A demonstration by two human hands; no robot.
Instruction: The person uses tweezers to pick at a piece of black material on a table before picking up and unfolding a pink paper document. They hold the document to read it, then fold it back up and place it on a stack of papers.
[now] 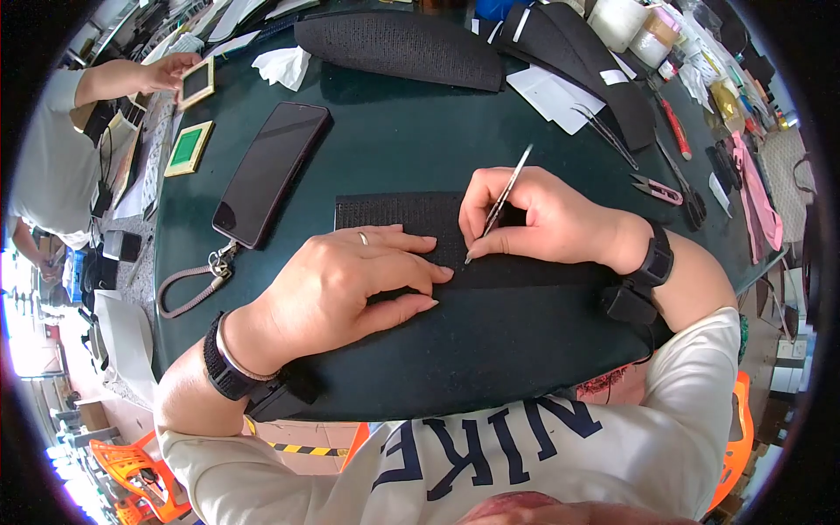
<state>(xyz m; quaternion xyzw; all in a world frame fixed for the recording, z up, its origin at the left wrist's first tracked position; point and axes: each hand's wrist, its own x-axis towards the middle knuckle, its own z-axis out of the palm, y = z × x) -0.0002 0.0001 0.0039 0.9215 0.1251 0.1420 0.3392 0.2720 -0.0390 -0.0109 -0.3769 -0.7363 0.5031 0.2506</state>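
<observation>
Black textured fabric strip [394, 213] lies flat on the dark green desk [385, 131], running left to right under both hands. Left hand [350, 280] rests palm-down on the strip, fingers [411, 262] stretched flat and close together, pressing the fabric, gripping nothing; gold ring on one finger, black wristband on the wrist. Right hand [542, 219] sits on the right part of the strip, fingers curled around thin silver metal tweezers [499, 206], held pen-style, tip down touching the fabric just beside the left fingertips, upper end slanting up and away. Black wrist strap with a small box [643, 280] on the right wrist.

Black smartphone with grey looped lanyard [267, 175] lies on the desk well left of the strip, screen dark. Crumpled white tissue [284, 66] near the far edge. Large black curved mesh pieces [402, 48] at the far side, white paper sheets [556, 96] just beside them. Second pair of silver tweezers [605, 131] and small pink-handled thread snips [658, 189] lie right of the right hand, apart from it. Red-handled tool [675, 129] further right, probably a cutter, too small to tell. Another person's hand [166, 72] at upper left touches a small framed square plate [197, 81]; a green framed square plate [189, 148] lies near it
</observation>
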